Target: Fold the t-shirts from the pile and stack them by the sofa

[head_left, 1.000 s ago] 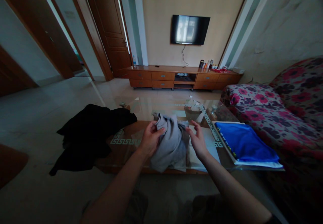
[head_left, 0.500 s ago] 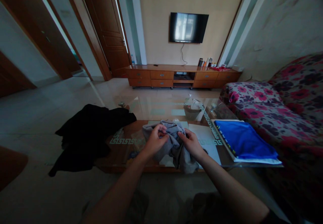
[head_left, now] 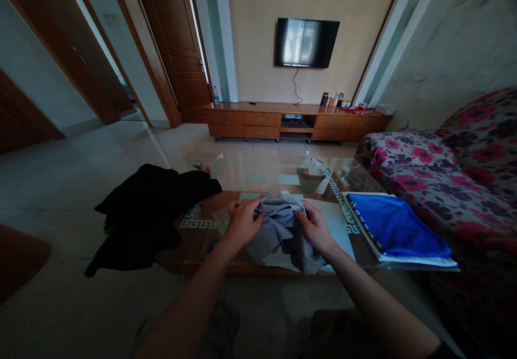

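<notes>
Between the hands [head_left: 243, 222], grey garment [head_left: 269, 236]; rim uppermost, loose ends downward.

Grey cloth [head_left: 264, 241] — gripped by left hand [head_left: 243, 221] and right hand [head_left: 317, 227]. Black cloth [head_left: 141, 213] lies left, blue cloth [head_left: 398, 227] right.
</notes>
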Tool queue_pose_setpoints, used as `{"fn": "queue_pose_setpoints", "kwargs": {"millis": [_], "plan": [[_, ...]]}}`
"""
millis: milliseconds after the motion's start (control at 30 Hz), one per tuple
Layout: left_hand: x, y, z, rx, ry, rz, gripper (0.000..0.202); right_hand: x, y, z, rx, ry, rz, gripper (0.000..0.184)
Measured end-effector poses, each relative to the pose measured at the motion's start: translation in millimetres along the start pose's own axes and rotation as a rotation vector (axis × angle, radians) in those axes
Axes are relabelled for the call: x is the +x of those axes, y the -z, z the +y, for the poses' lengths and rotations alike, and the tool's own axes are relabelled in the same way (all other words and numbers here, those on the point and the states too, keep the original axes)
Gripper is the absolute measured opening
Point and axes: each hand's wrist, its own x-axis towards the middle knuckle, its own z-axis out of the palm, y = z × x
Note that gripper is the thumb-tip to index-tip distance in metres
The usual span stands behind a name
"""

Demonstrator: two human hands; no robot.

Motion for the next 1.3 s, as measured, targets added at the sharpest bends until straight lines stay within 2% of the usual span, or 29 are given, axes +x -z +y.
{"fn": "queue_pose_setpoints", "kwargs": {"millis": [100, 167, 267, 333, 367, 467, 500, 600, 667, 700, 767, 867, 933, 1000, 1100, 1200, 1300], "plan": [[-2, -2.4, -7, -0.06, 0.025, -0.152, 0.007, -2, 0, 0, -0.195, 0.084, 0.186, 0.028], [-3, -7.0, -9, -0.058, 0.044, -0.164, 0.012, -5, 0, -2, -0.383, 0.173, 0.262, 0.036], [-4, -14.7, -8, -0.093, 0.12, -0.13, 0.02, -9, 0, -6, -0.616, 0.266, 0.236, 0.042], [-5, -16.9, -5, -0.207, 0.162, -0.123, 0.015, -11, 1, -9, -0.689, 0.29, 0.198, 0.04], [-5, -16.3, -2, -0.296, 0.17, -0.143, 0.019, -12, 2, -9, -0.704, 0.297, 0.194, 0.036], [-8, -8.4, 9, -0.573, 0.174, -0.36, 0.06, -14, 6, -9, -0.682, 0.301, 0.216, 0.027], [-9, -4.9, 13, -0.64, 0.181, -0.448, 0.068, -14, 8, -9, -0.668, 0.3, 0.216, 0.027], [-12, 1.7, 22, -0.744, 0.201, -0.686, 0.073, -17, 10, -8, -0.657, 0.31, 0.186, 0.031], [-12, 0.6, 24, -0.759, 0.174, -0.788, 0.074, -18, 10, -7, -0.661, 0.32, 0.221, 0.03], [-12, -1.3, 25, -0.746, 0.147, -0.793, 0.073, -18, 10, -6, -0.656, 0.322, 0.251, 0.03], [-11, -6.3, 25, -0.672, 0.065, -0.675, 0.066, -17, 10, -5, -0.612, 0.319, 0.262, 0.03], [-10, -11.6, 23, -0.458, -0.059, -0.407, 0.058, -16, 8, -7, -0.473, 0.293, 0.123, 0.035], [-10, -12.7, 21, -0.33, -0.114, -0.312, 0.064, -17, 5, -10, -0.374, 0.275, -0.002, 0.038], [-9, -12.9, 19, -0.274, -0.164, -0.296, 0.073, -19, 0, -14, -0.321, 0.26, -0.116, 0.037], [-9, -14.0, 16, -0.27, -0.232, -0.368, 0.072, -21, -5, -18, -0.33, 0.243, -0.206, 0.029], [-9, -16.0, 13, -0.248, -0.266, -0.415, 0.063, -22, -7, -17, -0.336, 0.217, -0.201, 0.024], [-8, -17.3, 9, -0.239, -0.26, -0.378, 0.058, -22, -5, -16, -0.296, 0.178, -0.154, 0.024]]}}
